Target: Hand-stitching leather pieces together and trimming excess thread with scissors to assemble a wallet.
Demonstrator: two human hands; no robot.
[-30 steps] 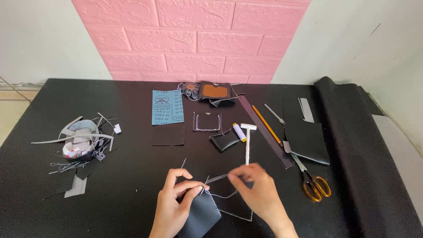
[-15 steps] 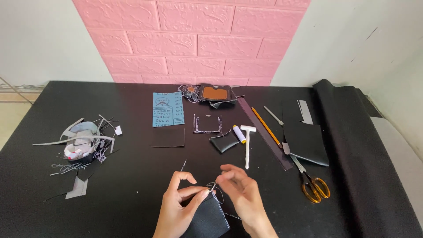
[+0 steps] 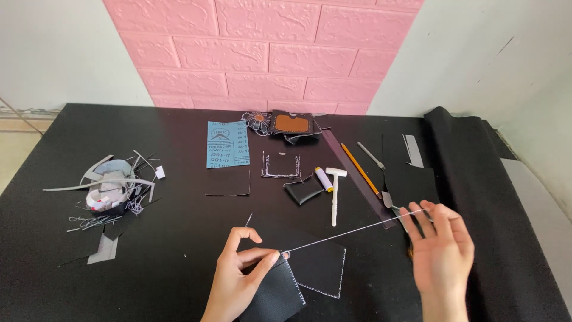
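Left hand point(image 3: 238, 277) pinches the corner of the dark leather piece point(image 3: 277, 295) low on the worktop point(image 3: 179, 238), thumb and forefinger closed right at the stitch line. Right hand point(image 3: 441, 250) is out wide, fingers loosely spread, with the white thread point(image 3: 351, 231) caught at its fingertips and running taut back to the leather's edge. I'd judge a straight, even pull is what this stitch wants, along the seam line with the pinch sitting close to the hole so the leather doesn't pucker. Under the leather lies a second black panel point(image 3: 322, 265) with white stitching along its border. Beyond it, a white-handled tool point(image 3: 335, 194) and a pencil point(image 3: 359, 169). Room on the right is tight: a black fabric roll point(image 3: 476, 179) lines that edge, with cut panels beside it. Scraps point(image 3: 110, 191) are heaped well apart on the left.
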